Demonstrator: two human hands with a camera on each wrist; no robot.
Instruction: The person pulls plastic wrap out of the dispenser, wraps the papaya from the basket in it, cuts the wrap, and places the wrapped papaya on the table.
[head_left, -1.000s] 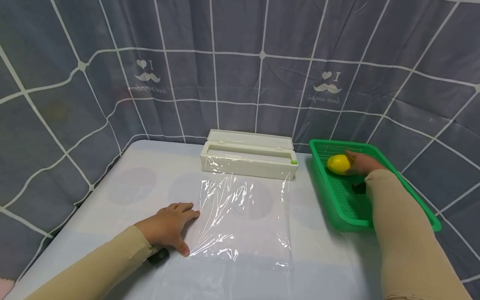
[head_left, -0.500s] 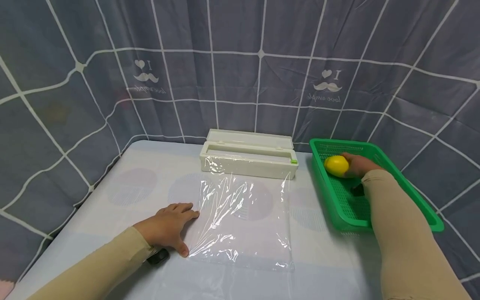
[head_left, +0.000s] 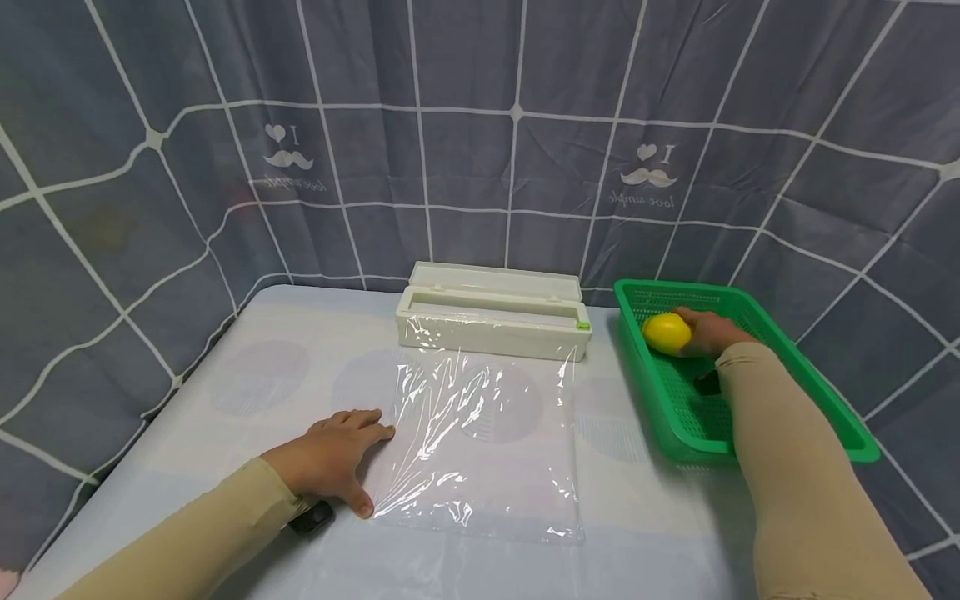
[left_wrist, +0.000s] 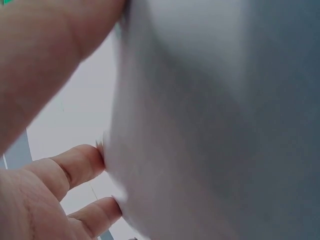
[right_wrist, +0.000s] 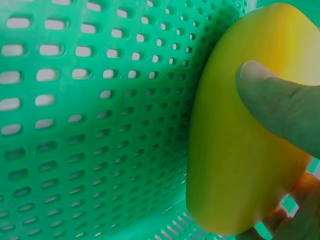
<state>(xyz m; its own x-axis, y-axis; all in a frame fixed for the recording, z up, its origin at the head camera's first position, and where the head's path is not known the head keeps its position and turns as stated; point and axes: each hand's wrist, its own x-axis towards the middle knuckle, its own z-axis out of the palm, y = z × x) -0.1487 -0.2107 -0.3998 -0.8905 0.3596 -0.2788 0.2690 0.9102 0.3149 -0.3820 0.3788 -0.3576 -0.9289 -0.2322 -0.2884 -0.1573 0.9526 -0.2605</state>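
Observation:
In the head view my left hand (head_left: 322, 458) rests spread on the table (head_left: 273, 375), fingertips and thumb at the left edge of a sheet of clear cling film (head_left: 487, 458). The film runs forward out of a white film dispenser (head_left: 491, 335) with its lid up. Inside the green basket (head_left: 651, 400), my right hand (head_left: 708, 333) grips a smooth, oval yellow fruit (head_left: 666, 333) from its right end. Up close in the right wrist view, the thumb lies across the yellow fruit (right_wrist: 240, 150), fingers curl beneath, and its far side is against the basket wall (right_wrist: 65, 100).
A grey checked curtain (head_left: 472, 183) hangs behind the table and along both sides. The dispenser stands near the back edge, left of the basket. A black wrist device (head_left: 311, 518) lies under my left wrist.
My right hand and the yellow fruit have shifted slightly left and nearer within the basket. My left hand keeps its place at the film's edge. The head view has turned slightly.

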